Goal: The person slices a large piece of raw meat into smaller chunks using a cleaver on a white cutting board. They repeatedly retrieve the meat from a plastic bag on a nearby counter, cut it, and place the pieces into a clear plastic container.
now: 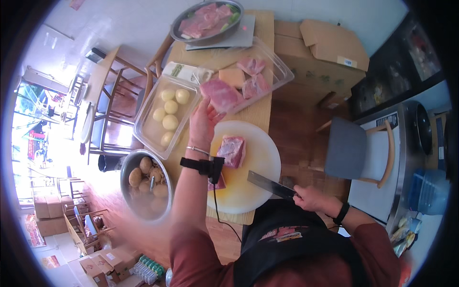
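My right hand (308, 198) grips the handle of a Chinese cleaver (269, 183), its blade over the right part of a round white cutting board (264, 147). On the board lies a thick block of raw meat (231, 151). Another raw piece (218, 182) is partly hidden by my left forearm. My left hand (207, 116) reaches past the board to a clear plastic tub (281, 77), its fingers at the lower edge of a pink slab of meat (220, 94). Whether they grip the slab cannot be told. More raw meat chunks (255, 86) sit in the tub.
Left of the tub, another clear container (145, 125) holds several peeled potatoes (170, 122). A metal bowl of unpeeled potatoes (123, 179) stands beside the wooden table (265, 27). A steel bowl (175, 34) of sliced meat is at the far end. A chair (346, 147) stands right.
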Demonstrator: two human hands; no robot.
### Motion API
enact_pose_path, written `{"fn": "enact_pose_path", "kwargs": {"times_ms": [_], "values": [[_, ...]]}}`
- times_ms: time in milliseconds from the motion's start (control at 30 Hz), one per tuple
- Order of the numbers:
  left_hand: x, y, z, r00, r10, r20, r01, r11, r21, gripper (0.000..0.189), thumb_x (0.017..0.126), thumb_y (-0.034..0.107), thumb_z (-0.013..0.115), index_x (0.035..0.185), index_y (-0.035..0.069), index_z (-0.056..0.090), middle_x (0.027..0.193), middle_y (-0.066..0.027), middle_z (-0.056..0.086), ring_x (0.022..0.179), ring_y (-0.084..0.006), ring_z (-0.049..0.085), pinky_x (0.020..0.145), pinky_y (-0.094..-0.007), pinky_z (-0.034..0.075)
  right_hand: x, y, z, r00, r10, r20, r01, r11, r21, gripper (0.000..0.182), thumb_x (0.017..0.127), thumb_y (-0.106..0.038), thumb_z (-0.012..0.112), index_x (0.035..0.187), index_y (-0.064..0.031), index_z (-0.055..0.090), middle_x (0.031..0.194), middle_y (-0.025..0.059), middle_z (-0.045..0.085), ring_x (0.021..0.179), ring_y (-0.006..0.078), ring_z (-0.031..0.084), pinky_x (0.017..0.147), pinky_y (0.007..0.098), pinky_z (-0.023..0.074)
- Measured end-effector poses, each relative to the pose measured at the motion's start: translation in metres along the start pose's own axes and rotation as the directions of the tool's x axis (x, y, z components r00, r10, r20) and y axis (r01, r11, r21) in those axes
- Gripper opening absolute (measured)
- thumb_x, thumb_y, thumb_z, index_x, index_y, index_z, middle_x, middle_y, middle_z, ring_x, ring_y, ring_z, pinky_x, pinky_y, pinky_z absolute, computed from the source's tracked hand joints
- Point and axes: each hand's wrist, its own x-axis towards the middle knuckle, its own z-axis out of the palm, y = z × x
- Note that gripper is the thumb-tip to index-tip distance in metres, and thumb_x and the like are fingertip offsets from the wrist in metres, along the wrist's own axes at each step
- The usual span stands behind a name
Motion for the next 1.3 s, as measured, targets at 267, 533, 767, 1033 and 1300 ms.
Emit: {"fn": "enact_pose_path", "kwargs": {"times_ms": [267,533,767,1033,1300], "values": [[-0.117,-0.058,-0.112,0.964,0.262,-0.049,0.105,-0.202,0.974,0.085,0.068,0.045,0.080,0.139,0.009,0.050,0.130,-0.0263,0.051,0.122,-0.0420,0.051,0.100,-0.0501,0.046,-0.023,0.011,0.009,1.000,0.000,-0.027,0.003,0.992,0.122,0.018,0.091,-0.020,0.057,0.096,-0.0031,0.054,0.080,0.0225,0.067,0.076,0.0445,0.064,0.066,0.0508,0.0494],[-0.119,-0.088,-0.146,0.959,0.120,-0.258,0.184,0.432,0.883,0.066,0.074,0.017,0.075,0.132,0.003,0.048,0.118,-0.0180,0.056,0.103,-0.0315,0.061,0.085,-0.0392,0.055,-0.010,0.005,-0.008,0.994,-0.104,-0.039,0.104,0.994,0.013,0.018,0.090,-0.019,0.057,0.091,-0.0025,0.051,0.072,0.0242,0.063,0.071,0.0454,0.062,0.063,0.0536,0.0477],[-0.105,0.016,-0.109,0.926,-0.369,-0.083,0.376,0.881,0.288,0.029,0.093,0.020,0.057,0.121,0.009,0.057,0.092,-0.0022,0.062,0.067,-0.0134,0.060,0.055,-0.0273,0.050,-0.030,0.017,-0.011,0.994,-0.068,-0.084,0.069,0.998,0.010,0.017,0.090,-0.020,0.057,0.091,-0.0033,0.052,0.068,0.0228,0.062,0.066,0.0448,0.061,0.060,0.0536,0.0477],[-0.042,0.026,0.031,0.998,0.016,-0.065,0.020,0.850,0.526,0.058,0.093,0.027,0.070,0.140,0.002,0.048,0.101,-0.0049,0.063,0.084,-0.0177,0.065,0.067,-0.0333,0.057,-0.043,0.031,-0.002,0.992,-0.078,-0.098,0.086,0.993,0.077,0.017,0.090,-0.021,0.059,0.092,-0.0045,0.055,0.067,0.0207,0.062,0.064,0.0427,0.062,0.058,0.0514,0.0476],[-0.071,-0.108,-0.028,0.993,0.122,-0.006,0.059,-0.434,0.899,0.105,0.065,0.045,0.081,0.150,0.008,0.033,0.126,-0.0281,0.053,0.115,-0.0437,0.059,0.096,-0.0446,0.051,-0.063,0.063,-0.002,0.970,0.049,-0.239,-0.012,0.988,0.152,0.016,0.087,-0.020,0.064,0.090,-0.0059,0.058,0.068,0.0177,0.064,0.065,0.0398,0.064,0.059,0.0485,0.0491]]}}
